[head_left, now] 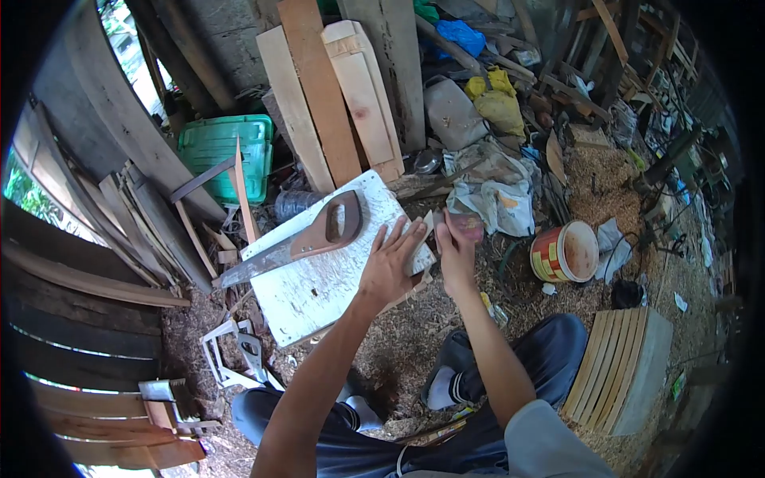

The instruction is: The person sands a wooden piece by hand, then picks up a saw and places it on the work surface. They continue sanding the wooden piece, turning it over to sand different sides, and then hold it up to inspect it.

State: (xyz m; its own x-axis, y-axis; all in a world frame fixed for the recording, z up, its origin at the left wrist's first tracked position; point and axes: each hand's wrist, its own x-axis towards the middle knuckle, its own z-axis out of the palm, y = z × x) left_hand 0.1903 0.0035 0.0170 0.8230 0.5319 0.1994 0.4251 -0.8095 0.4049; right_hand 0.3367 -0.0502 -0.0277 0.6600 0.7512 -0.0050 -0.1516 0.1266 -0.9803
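My left hand [390, 267] is at the right end of a worn white board [299, 307], fingers spread over a small pale piece of wood [420, 257], with the thumb below it. Close beside it, my right hand [456, 259] is closed around a reddish, partly see-through object [468, 226] whose kind I cannot make out. A pale pointed tip [429, 222] shows between the hands. On the board, left of my hands, a handsaw [307, 239] lies with its brown handle towards the far edge.
Planks [319, 103] lean at the back beside a green plastic lid [227, 155]. A paint bucket [564, 252] stands to the right, near stacked wooden slats [617, 366]. A white-framed tool [235, 354] lies on the shavings at left. My legs are beneath my arms.
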